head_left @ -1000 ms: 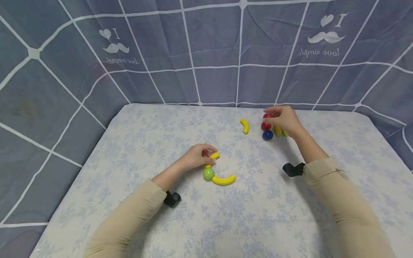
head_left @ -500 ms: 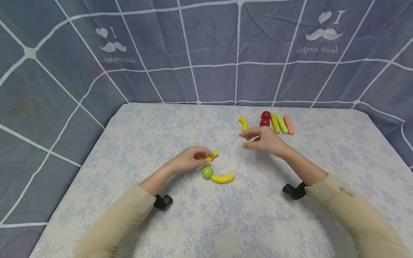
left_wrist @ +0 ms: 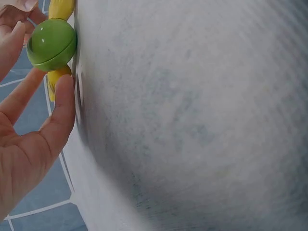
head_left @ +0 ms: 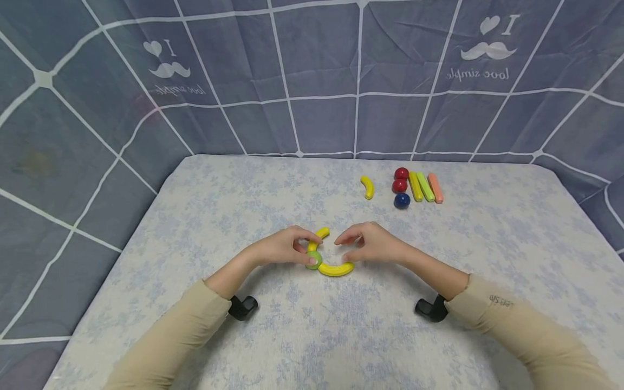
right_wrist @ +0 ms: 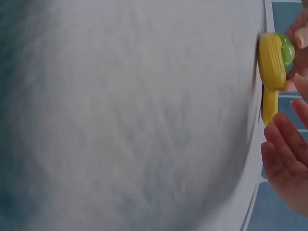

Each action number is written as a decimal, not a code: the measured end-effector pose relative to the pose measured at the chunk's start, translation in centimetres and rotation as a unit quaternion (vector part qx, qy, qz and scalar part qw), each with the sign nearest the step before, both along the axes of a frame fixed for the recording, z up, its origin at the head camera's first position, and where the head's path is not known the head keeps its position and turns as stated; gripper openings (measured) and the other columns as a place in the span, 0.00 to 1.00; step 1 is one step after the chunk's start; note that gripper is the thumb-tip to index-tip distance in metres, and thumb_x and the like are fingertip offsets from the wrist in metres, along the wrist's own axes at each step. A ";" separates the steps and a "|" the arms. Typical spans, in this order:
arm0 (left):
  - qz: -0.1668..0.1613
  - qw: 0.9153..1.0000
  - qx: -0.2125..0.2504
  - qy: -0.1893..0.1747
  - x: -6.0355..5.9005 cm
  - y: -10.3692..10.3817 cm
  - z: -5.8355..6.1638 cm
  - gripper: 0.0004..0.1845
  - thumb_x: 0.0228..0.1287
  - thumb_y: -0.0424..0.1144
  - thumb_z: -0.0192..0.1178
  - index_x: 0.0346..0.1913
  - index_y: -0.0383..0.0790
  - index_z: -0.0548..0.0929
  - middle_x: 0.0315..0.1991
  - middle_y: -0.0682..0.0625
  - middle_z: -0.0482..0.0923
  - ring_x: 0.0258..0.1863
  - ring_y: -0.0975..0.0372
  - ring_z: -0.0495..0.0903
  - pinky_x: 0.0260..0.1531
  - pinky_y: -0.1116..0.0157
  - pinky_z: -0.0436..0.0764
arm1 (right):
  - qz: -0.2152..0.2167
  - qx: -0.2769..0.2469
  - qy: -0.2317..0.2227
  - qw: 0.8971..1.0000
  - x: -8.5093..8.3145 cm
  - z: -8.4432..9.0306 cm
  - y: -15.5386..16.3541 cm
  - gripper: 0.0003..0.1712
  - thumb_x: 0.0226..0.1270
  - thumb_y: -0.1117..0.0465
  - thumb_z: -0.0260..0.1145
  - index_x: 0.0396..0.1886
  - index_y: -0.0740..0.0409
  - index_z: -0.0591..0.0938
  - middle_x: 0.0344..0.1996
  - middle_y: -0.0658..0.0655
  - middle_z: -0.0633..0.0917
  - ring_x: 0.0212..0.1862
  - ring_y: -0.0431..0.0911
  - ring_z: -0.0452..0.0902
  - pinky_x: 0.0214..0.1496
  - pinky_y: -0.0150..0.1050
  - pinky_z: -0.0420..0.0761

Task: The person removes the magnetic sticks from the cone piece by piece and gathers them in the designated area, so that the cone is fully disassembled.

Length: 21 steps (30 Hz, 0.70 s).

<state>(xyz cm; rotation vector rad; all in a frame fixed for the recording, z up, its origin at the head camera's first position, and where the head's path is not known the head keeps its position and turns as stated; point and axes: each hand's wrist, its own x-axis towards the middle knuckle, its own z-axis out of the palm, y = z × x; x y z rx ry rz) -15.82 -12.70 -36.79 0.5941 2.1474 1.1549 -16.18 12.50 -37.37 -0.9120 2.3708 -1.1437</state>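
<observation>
Near the middle of the table lies a green ball (head_left: pixel 314 260) with two yellow curved rods meeting it. One curved rod (head_left: pixel 320 236) runs away from me, and the other, a ridged curved rod (head_left: pixel 336 270), runs to the right. My left hand (head_left: pixel 287 246) pinches the ball, thumb on its near side and fingertips by the farther rod. In the left wrist view a seam circles the ball (left_wrist: pixel 52 44). My right hand (head_left: pixel 372 244) is spread over the right-hand rod, thumb close to its free end; the ridged end (right_wrist: pixel 272 60) shows in the right wrist view.
Toward the back right are a third yellow curved rod (head_left: pixel 368 187), two red balls (head_left: pixel 400 180), a blue ball (head_left: pixel 402 201), and yellow, green (head_left: pixel 426 187) and orange (head_left: pixel 435 188) straight rods. A blue-grey curtain (head_left: pixel 322 127) hangs behind the table.
My right hand has come from the back-right pieces to the joined rods. My left thumb and fingers have moved from the farther curved rod down to the green ball.
</observation>
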 end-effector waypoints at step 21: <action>0.034 0.999 0.002 -0.007 0.7 0.0 -0.2 0.25 0.49 0.33 0.71 0.54 0.36 0.79 0.57 0.40 0.61 0.35 0.59 0.75 0.38 0.66 0.75 | 0.062 0.006 0.010 0.998 1.2 -1.0 -2.6 0.14 0.50 0.63 0.74 0.38 0.61 0.85 0.28 0.50 0.80 0.30 0.39 0.72 0.33 0.31 0.74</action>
